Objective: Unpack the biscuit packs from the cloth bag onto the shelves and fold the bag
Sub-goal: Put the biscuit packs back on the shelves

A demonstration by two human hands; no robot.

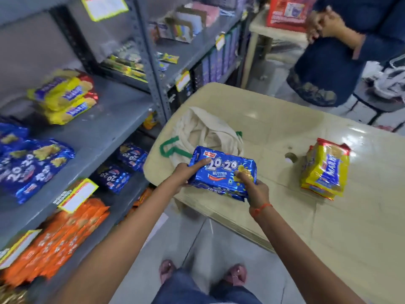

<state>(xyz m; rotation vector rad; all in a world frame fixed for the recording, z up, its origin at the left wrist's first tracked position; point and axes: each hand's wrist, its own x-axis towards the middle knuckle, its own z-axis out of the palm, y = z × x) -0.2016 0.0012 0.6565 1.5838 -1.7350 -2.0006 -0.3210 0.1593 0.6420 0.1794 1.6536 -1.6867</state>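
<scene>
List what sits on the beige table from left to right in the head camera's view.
Cloth bag with green handles → blue 20-20 butter cookie packs, held by the left hand and right hand → yellow Marie biscuit packs.

Two hands, the left hand [184,172] and the right hand [256,189], were closed on a stack of blue biscuit packs [222,172]; at least two packs showed in it. One cloth bag [206,130] lay on one table [350,216]. One stack of yellow packs [324,170] stood on that table; its count could not be read. On the shelves [105,132], yellow, blue and orange packs were too blurred to count.
</scene>
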